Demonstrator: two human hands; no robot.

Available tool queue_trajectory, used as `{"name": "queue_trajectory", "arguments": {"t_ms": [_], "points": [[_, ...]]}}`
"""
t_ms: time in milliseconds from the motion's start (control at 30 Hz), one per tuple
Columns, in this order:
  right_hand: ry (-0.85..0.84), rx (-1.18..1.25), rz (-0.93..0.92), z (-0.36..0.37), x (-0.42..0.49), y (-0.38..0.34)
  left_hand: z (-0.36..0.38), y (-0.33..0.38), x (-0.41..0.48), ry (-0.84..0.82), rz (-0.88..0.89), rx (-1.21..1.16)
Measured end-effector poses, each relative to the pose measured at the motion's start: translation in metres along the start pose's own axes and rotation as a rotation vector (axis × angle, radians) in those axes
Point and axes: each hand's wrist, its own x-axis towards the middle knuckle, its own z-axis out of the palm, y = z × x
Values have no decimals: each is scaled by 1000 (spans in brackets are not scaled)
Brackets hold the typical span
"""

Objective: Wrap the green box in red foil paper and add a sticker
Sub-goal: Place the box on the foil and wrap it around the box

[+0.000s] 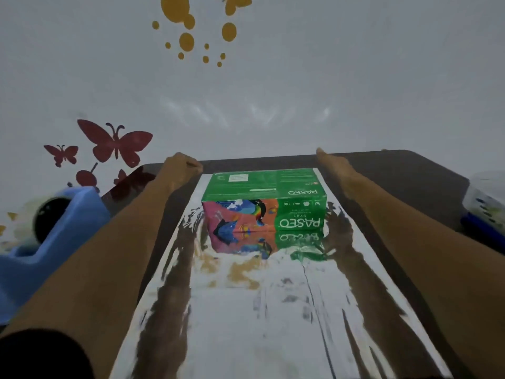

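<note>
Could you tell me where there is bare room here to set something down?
The near half of the foil sheet, in front of the green box, is free between the forearms. A bare strip of table lies between the sheet's right edge and the plastic tub. The left is crowded by the blue tape dispenser.

One box [262, 184] sits at centre on one foil sheet [273, 310] atop one table [410, 170], with two hands stretched past it: left hand [181, 165] at 11 o'clock, right hand [332, 162] at 1. One tape dispenser [54, 242] lies at 9 and one blurred tub [483, 203] at 3. On the wall [328, 77], two whole red butterflies [114, 143] show at 10 with two partial red shapes [86, 177] beneath them, one yellow butterfly [232, 4] at 12, beside roughly ten yellow dots [186, 41].
</note>
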Motion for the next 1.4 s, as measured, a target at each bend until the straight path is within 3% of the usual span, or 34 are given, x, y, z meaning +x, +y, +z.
{"name": "queue_trajectory", "arguments": {"t_ms": [67,200,367,500,600,767,900,1033,1200,1400], "points": [[-128,-28,8,0,18,5,10,6,22,-62,1,-34],[-217,6,15,14,49,-7,35,16,65,-234,-29,-182],[-418,-137,45,20,70,-34,56,42,99,-583,-14,146],[-537,-254,121,27,77,-41,76,41,107,-779,-159,145],[-600,-289,104,33,78,-44,86,37,113,-736,-43,301],[-656,-344,-13,46,83,-45,83,44,112,-725,48,313],[-421,-635,-281,57,85,-45,70,56,107,-648,181,213],[-260,-515,-513,61,72,-49,46,64,82,-455,315,76],[-207,-879,-610,59,54,-60,16,68,34,-194,408,84],[-11,-1243,-777,33,13,-68,3,63,-19,25,420,220]]}}
